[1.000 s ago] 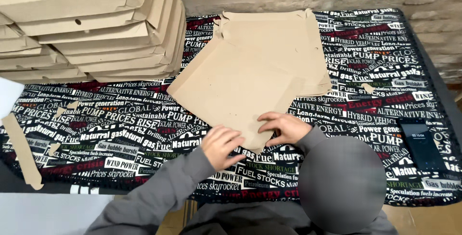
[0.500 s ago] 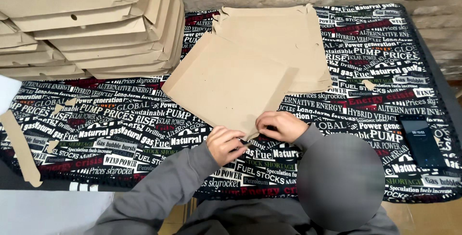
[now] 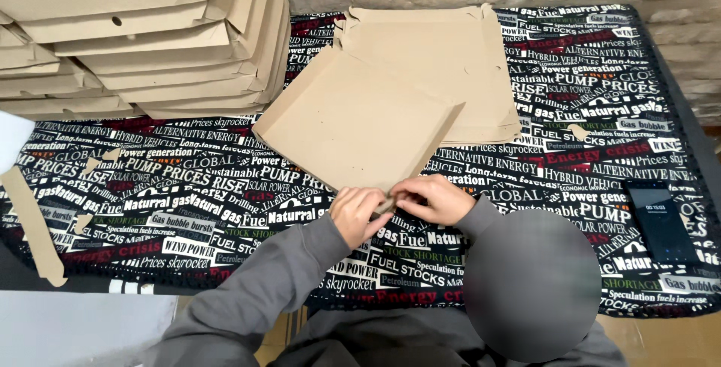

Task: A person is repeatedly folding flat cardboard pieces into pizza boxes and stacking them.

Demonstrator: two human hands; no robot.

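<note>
Cardboard sheet: a flat, brown cardboard sheet lies on the patterned cloth, turned like a diamond, its near corner pointing at the person.
Position: it sits just beyond both hands, in the middle of the table, with its far corner lying over a stack of flat sheets.
Long axis: its diagonal runs from the near corner at the hands away and slightly left toward the far edge of the table.
Near corner: a small folded tab of the sheet sits between the two hands, mostly hidden by fingers.
Left hand: the left hand is curled, fingertips pinching the near corner from the left side.
Right hand: the right hand is curled too, fingers closed on the same corner from the right; it lies a little farther up the sheet's edge.
Nearer hand: both touch the corner; neither is clearly closer.
Sleeves: grey sleeves run back toward the viewer.
Left side: a tall pile of folded cardboard boxes stands at the far left, just beside the sheet, not touching it as far as can be told.
Scraps: narrow cardboard offcuts lie at the left edge of the cloth.
Right side: a dark phone lies flat, well apart from the hands.
</note>
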